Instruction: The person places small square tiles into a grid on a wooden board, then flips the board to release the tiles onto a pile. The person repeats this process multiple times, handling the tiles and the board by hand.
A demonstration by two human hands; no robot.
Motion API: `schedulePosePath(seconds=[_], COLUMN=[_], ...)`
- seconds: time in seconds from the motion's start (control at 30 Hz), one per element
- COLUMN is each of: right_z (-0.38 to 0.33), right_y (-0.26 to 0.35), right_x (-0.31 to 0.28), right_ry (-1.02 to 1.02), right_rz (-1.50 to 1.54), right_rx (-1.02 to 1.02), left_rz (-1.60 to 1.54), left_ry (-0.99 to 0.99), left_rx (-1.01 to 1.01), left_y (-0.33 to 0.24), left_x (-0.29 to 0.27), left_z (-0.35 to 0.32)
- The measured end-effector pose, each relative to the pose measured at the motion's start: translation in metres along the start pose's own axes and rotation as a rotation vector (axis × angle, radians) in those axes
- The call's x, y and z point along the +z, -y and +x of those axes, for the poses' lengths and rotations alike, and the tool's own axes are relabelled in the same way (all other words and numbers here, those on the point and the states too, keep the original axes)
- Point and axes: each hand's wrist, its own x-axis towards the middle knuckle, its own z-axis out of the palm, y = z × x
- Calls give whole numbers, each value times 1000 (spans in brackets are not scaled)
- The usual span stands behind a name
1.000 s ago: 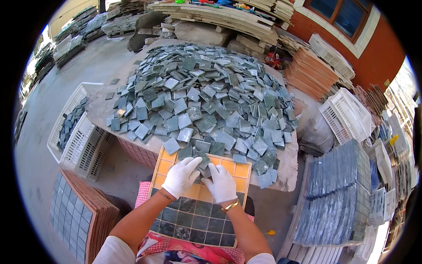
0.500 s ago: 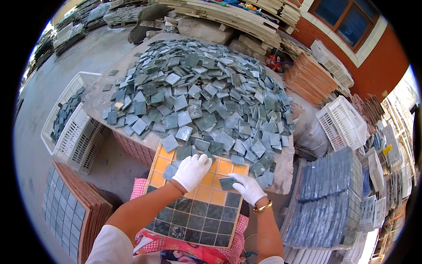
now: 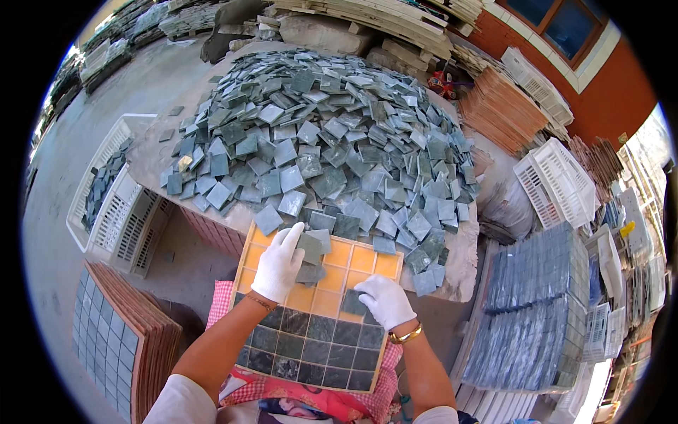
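A wooden grid frame (image 3: 240, 286) with a yellow-orange base (image 3: 328, 281) rests on my lap, its compartments edged by thin strips. Dark green square tiles (image 3: 318, 327) fill the rows nearest me. My left hand (image 3: 277, 267), in a white glove, grips a stone tile (image 3: 308, 248) by its edge over the far part of the frame. Another loose tile (image 3: 311, 273) lies just below that one. With gloved fingertips, my right hand (image 3: 385, 301) holds a stone tile (image 3: 353, 303) at an unfilled compartment beside the filled rows. Its thumb is partly hidden.
A big heap of loose tiles (image 3: 311, 141) covers the table (image 3: 452, 272) ahead. White crates (image 3: 141, 219) stand left, above a stack of tiled panels (image 3: 106, 339). More stacked tiles (image 3: 530, 304) and a white crate (image 3: 558, 187) are at the right.
My left hand has moved left and slightly up, bringing a tile with it. My right hand has shifted left and lowered its tile onto the frame. The view has tilted slightly.
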Motion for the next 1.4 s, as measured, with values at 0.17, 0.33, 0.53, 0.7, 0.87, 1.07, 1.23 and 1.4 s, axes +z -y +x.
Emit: schedulePosePath(seconds=[0.17,0.33,0.53,0.7,0.87,1.07,1.23,1.4], right_z=[-20,-19,21,51,61,63,75,113], right_y=[24,15,22,48,72,58,51,57], right_x=[6,-4,8,26,26,41,46,37], right_ry=[-16,-214,-303,-148,-65,-171,-307,-295], right_rz=[-156,78,210,-11,-56,-163,-54,-34], right_rx=[29,125,127,74,265,51,-39,51], left_rz=[-156,-650,-322,-176,-81,42,11,-95], left_ry=[-20,72,149,278,416,502,421,311], left_rx=[-107,-527,14,-33,-16,0,148,114], left_y=[5,-8,-29,-14,-21,-15,-14,-7], left_x=[-5,-24,-24,-29,-37,-22,-27,-31], left_z=[-19,-41,-52,-75,-80,-78,-76,-69])
